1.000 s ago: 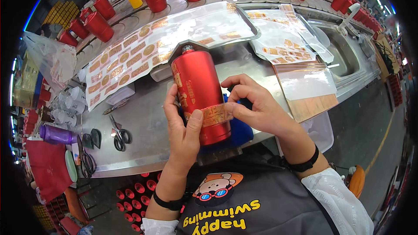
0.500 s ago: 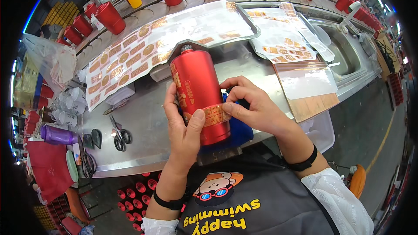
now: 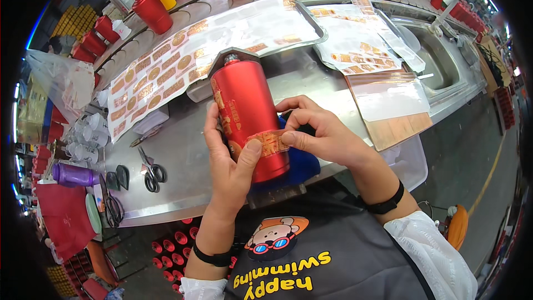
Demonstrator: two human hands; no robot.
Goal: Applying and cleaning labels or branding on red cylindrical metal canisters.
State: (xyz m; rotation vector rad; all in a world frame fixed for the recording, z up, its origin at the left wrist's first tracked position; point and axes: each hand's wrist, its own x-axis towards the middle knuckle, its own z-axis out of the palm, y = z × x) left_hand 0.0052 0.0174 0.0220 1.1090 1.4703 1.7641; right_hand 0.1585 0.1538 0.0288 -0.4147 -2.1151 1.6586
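Note:
A red bottle (image 3: 246, 105) with gold markings lies tilted over the steel worktable (image 3: 183, 150), its neck pointing away from me. My left hand (image 3: 230, 158) wraps its lower left side, thumb pressing a gold label strip (image 3: 269, 143) near the base. My right hand (image 3: 322, 133) holds the bottle's right side, with its fingertips on the same strip. A blue cloth (image 3: 300, 166) lies under the bottle's base.
Sheets of gold stickers (image 3: 166, 72) cover the table behind, with more sheets (image 3: 355, 39) to the right. Red bottles (image 3: 152, 11) stand in a row on the conveyor. Scissors (image 3: 150, 172) lie at left, near a purple bottle (image 3: 75, 175). A sink (image 3: 444, 72) sits at right.
Both hands stayed on the bottle. My fingers have shifted a little along the gold strip near the base, smoothing it down. The conveyor bottles behind have moved left.

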